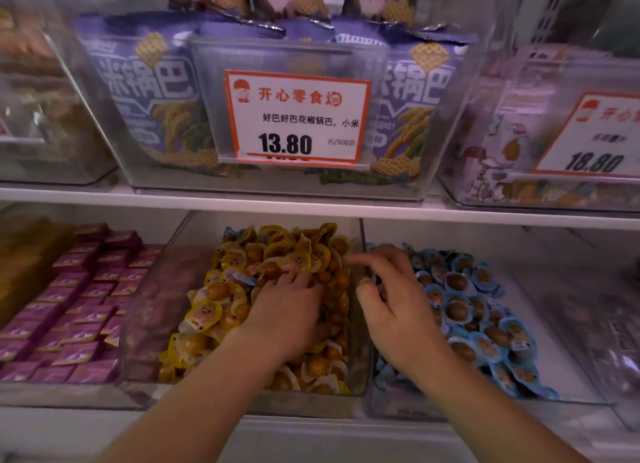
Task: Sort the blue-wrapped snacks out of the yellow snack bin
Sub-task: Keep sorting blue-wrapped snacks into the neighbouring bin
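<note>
Yellow snack bin (358, 327): clear bin on the lower shelf (311, 209), centre; heaped with yellow-wrapped snacks (204, 315)
Blue-wrapped snack (242, 278): one stray visible on the yellow heap, up and to the left of the left hand's fingertips, near them but apart; long axis runs roughly left-right with a slight tilt; another blue edge shows at the heap's back-left corner (229, 234)
Left hand (289, 310): palm down on the yellow heap, fingers spread and pushed among the wrappers; cannot tell whether anything is held under them
Right hand (391, 300): over the divider between the two bins, fingers loosely curled, index extended toward the yellow side; nothing visibly held; thumb tip near the divider wall
Blue bin (571, 386): just right of the yellow one; holds the blue-wrapped pile (485, 324)
Key relation: the stray lies on the left hand's side, well apart from the right; left hand is nearer
Judgement: likely step is a short reach up-left with the left hand, then carry across to the blue bin; slick, loose wrappers may shift when pinched
Surroundings: pink boxes (69, 310) in the bin at left; price tag (296, 116) on the upper bin
</note>
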Motion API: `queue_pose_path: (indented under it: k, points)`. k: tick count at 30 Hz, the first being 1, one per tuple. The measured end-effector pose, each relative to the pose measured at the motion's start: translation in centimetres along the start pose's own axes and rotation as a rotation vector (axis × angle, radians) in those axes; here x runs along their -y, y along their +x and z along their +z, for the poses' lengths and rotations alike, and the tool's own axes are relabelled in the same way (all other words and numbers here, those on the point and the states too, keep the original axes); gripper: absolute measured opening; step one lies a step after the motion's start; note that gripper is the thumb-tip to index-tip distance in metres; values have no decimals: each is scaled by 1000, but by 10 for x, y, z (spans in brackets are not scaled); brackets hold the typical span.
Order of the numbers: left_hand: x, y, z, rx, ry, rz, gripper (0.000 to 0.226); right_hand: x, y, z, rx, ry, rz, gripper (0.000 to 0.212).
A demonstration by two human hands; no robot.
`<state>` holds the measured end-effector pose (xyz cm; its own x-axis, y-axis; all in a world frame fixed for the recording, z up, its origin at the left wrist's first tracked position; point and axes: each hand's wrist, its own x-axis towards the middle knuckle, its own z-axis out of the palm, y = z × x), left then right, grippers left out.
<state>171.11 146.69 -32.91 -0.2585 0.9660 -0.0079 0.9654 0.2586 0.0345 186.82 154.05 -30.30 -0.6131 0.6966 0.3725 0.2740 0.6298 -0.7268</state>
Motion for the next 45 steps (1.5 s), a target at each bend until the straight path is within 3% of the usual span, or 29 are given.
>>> queue_pose_path:
  k: [6, 9, 14, 18, 22, 27, 32, 36, 41, 45]
  points:
    - [-3, -1, 14, 132, 133, -66, 67, -1, 0, -1, 4, -3, 4, 40]
    - [5, -1, 9, 110, 126, -39, 65, -1, 0, -1, 9, -13, 7, 41]
    - [18, 3, -3, 127, -62, 12, 64, 0, 0, -1, 17, 23, 15, 53]
    - [19, 10, 2, 143, -115, -1, 85, -1, -1, 0, 11, 33, 10, 51]
    - [17, 17, 4, 275, -235, 25, 96, -1, 0, 1, 1, 33, 19, 41]
    - [15, 18, 1, 300, -460, 37, 80, 1, 0, 2, -12, 19, 13, 39]
    - [16, 16, 3, 275, -528, 64, 56, 0, 0, 1, -12, 23, 19, 37]
    - [20, 13, -1, 199, -867, 92, 29, -1, 0, 1, -2, 23, 11, 37]
    - [22, 4, -14, 81, -1053, 53, 27, 2, 1, -2, 10, 20, 8, 37]
    - [30, -12, -28, 7, -1439, -109, 20, 4, 1, -5, 33, -8, 1, 31]
